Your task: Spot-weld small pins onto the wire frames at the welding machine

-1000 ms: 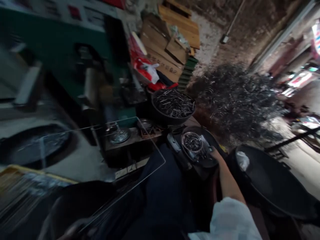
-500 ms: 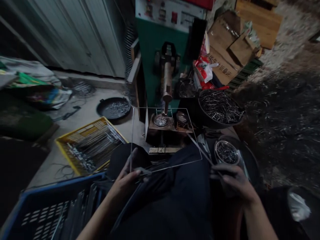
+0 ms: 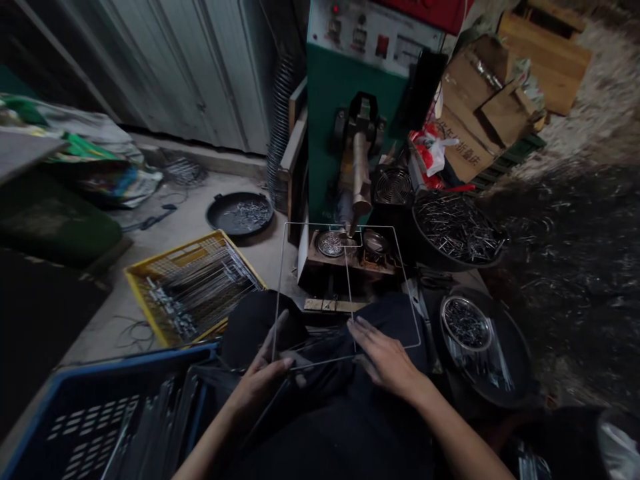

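Observation:
A rectangular wire frame [image 3: 281, 287] lies level above my lap, its far side at the machine's welding tip [image 3: 349, 230]. At its near left corner my left hand [image 3: 267, 363] is closed, pinching the wire between thumb and fingers. My right hand [image 3: 383, 353] is closed around the near end of a thin straight metal rod [image 3: 349, 287], beside the frame's near side. The rod runs through the middle of the frame towards the tip. A small wire loop [image 3: 361, 240] shows at the frame's far side. My right fingertips partly hide the rod's near end.
The green machine [image 3: 325, 100] stands ahead. Short metal pieces fill a dark basin [image 3: 420, 243] and a round bowl [image 3: 443, 320] on the right. To the left are a yellow crate [image 3: 145, 303] of wires, a blue crate [image 3: 45, 400] and a black pan [image 3: 215, 223].
My right hand has swung left with the rod, from beside the bowl to the frame's near side. The rod now runs down the frame's middle. My left hand keeps its grip. The view has shifted.

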A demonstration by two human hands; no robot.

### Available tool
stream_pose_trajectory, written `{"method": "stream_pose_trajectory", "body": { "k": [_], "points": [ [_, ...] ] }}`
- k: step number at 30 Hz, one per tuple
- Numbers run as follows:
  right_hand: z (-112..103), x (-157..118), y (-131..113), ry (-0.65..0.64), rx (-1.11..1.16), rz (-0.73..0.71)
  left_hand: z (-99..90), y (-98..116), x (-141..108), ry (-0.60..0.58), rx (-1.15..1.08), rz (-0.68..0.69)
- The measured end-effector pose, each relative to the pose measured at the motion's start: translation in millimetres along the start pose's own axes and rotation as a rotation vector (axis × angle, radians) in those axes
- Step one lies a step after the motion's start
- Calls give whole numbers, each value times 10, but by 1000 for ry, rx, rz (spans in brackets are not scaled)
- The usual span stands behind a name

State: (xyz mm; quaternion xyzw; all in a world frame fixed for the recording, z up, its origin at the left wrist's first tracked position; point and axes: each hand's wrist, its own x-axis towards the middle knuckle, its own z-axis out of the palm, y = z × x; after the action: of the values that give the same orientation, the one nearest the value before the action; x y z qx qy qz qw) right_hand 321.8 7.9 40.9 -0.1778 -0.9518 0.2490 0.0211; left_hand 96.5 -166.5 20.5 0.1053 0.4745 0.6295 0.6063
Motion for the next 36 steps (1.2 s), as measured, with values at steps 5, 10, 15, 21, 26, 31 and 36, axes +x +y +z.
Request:
{"method": "stream_pose_trajectory", "body": {
  "k": [5, 10, 15, 21, 26, 31, 36],
  "points": [
    [15, -14, -22, -1, -30, 3, 23, 26, 50, -62, -35, -4],
    [-30, -38, -55, 33, -22, -36, 6, 56, 61, -77, -31, 25],
    [-107, -7, -63, 59, -8, -73, 1, 70, 68, -49, -11, 33],
    [-154, 54, -11, 71, -3, -96, -28, 50, 167, -93, 2, 96],
    [-192, 85, -2, 82, -3, -96, -63, 33, 233, -113, 33, 143],
    [-239, 122, 2, 86, 5, -84, -15, 105, 229, -105, -14, 112],
    [-249, 98, -15, 81, 40, -70, -44, 76, 222, -129, 14, 98]
  ]
}}
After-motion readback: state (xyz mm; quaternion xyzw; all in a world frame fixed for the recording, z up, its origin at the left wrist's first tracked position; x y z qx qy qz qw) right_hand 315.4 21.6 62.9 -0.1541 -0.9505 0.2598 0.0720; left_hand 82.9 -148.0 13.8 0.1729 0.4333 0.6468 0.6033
